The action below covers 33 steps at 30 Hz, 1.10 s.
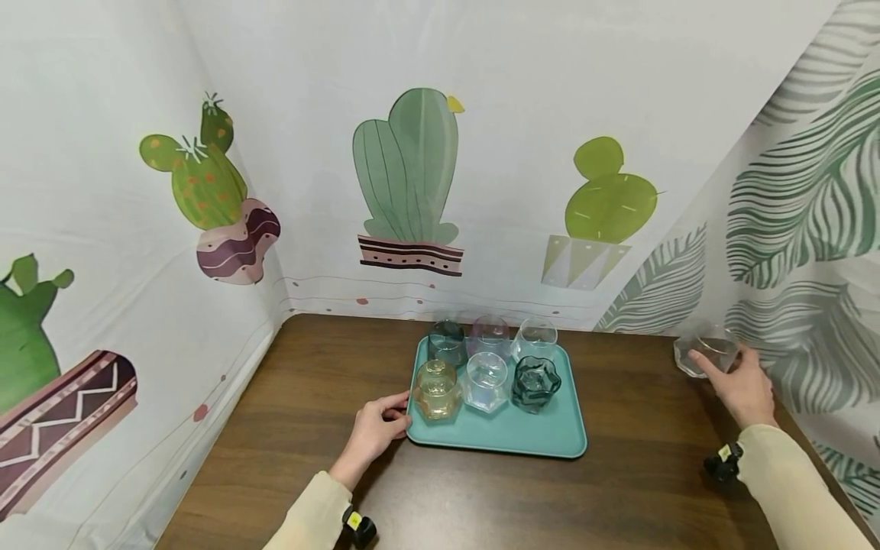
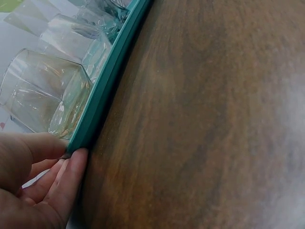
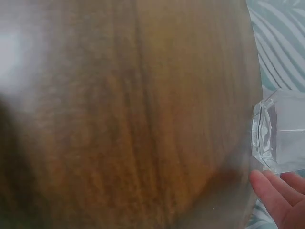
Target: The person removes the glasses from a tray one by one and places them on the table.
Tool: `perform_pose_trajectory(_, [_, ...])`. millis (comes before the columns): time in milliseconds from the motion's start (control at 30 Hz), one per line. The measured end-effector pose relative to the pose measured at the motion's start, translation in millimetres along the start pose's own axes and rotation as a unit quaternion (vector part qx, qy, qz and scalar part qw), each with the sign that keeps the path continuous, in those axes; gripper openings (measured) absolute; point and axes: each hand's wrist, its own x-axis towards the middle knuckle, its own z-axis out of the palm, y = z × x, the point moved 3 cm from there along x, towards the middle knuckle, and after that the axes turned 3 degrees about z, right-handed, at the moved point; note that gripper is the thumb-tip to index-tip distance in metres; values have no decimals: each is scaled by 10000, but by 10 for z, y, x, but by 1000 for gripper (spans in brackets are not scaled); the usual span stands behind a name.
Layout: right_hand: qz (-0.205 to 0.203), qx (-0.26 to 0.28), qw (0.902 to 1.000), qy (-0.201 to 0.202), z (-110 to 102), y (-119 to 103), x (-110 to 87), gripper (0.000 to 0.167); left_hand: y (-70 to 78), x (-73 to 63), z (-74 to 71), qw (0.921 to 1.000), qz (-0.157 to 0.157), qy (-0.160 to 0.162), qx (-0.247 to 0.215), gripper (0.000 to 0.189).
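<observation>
Clear glass [image 1: 706, 356]: where is it placed, judged from the tray [image 1: 481, 438]?

Well apart from the tray, to its right, with the glass set between the thumb and fingers of the right hand [image 1: 744, 388].

And how is it gripped?

Thumb and fingers are spread about as wide as the glass, and it is held between them.

The left hand [image 1: 376, 425]?

Nearly closed: the tray's rim is pinched at the left edge, near the front corner.
</observation>
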Motion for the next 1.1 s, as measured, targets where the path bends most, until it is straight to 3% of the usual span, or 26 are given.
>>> perform_pose_trajectory(667, [-937, 308, 9899, 1022, 41, 20, -375, 75, -41, -12, -4, 9999, -30, 64, -83, 45])
perform_pose_trajectory(1100, [-1203, 371, 9860, 1094, 52, -112, -691, 70, -25, -7, -8, 10000, -16, 36, -32, 44])
